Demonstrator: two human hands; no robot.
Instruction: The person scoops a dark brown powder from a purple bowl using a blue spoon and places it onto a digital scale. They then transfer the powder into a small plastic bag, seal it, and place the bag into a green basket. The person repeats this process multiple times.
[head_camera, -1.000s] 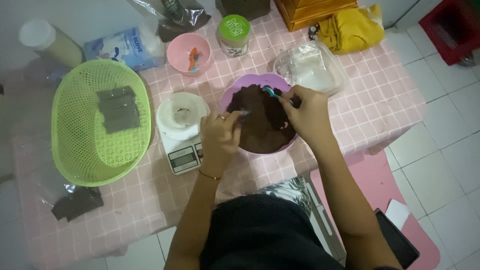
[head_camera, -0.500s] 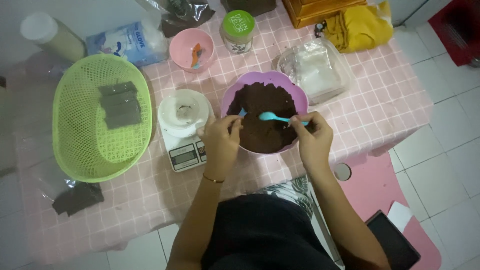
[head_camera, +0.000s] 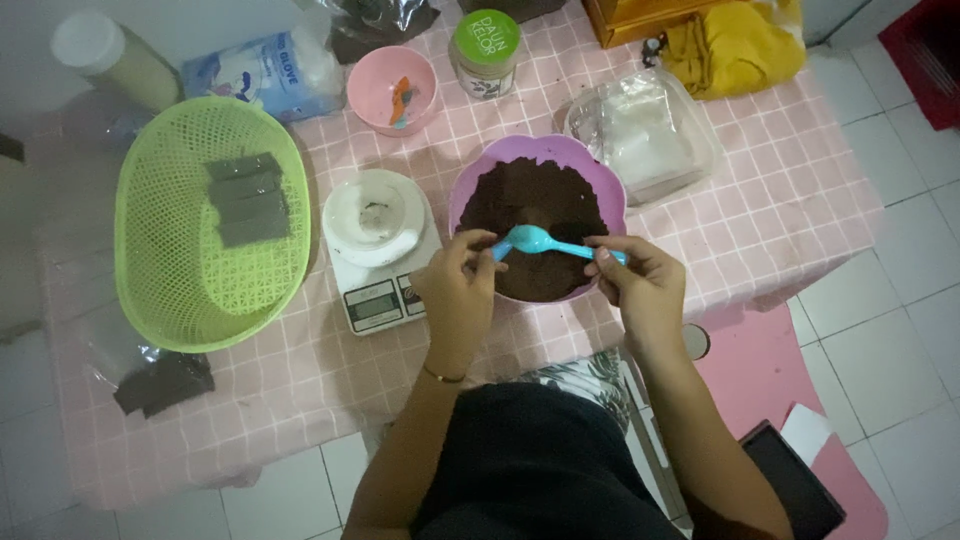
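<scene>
A purple bowl (head_camera: 590, 168) full of dark brown crumbly stuff (head_camera: 532, 215) stands on the pink checked tablecloth. Over its near side, my right hand (head_camera: 645, 285) pinches the handle of a light blue plastic spoon (head_camera: 535, 240) that lies level above the bowl. My left hand (head_camera: 458, 283) has its fingertips on the spoon's bowl end. A thin bracelet sits on my left wrist.
A white kitchen scale (head_camera: 375, 250) with a white dish stands left of the bowl. A green mesh basket (head_camera: 170, 290) holds several dark flat packets. Behind are a pink bowl (head_camera: 395, 90), a green-lidded jar (head_camera: 487, 50), a clear plastic container (head_camera: 645, 135) and a yellow cloth (head_camera: 735, 45).
My right hand has drawn back from inside the bowl to its near rim, lifting the spoon level. My left hand has come onto the spoon's bowl end.
</scene>
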